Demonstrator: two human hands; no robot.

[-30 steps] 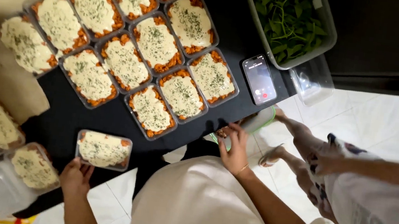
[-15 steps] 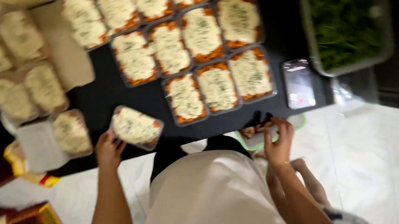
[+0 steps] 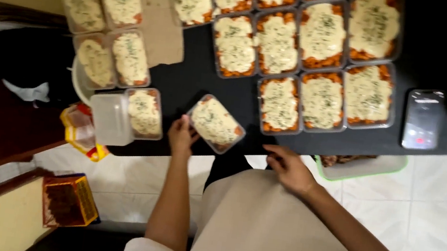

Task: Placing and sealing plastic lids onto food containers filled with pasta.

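Left hand [image 3: 182, 135] gripping the near corner of a tilted tray [image 3: 215, 123] at the black table's [image 3: 195, 81] front edge. Right hand [image 3: 290, 169] loose, empty, fingers spread just off that edge. Beyond the tray, a filled block of trays [image 3: 302, 49]; right of those, a phone [image 3: 423, 118]; left, a lid [image 3: 111, 119].

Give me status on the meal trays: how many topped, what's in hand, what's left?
Done: every visible tray in the grid carries white sauce. In hand: left hand grips one topped tray at the counter edge; right hand holds nothing. Left: none lidded; clear lid nearby.
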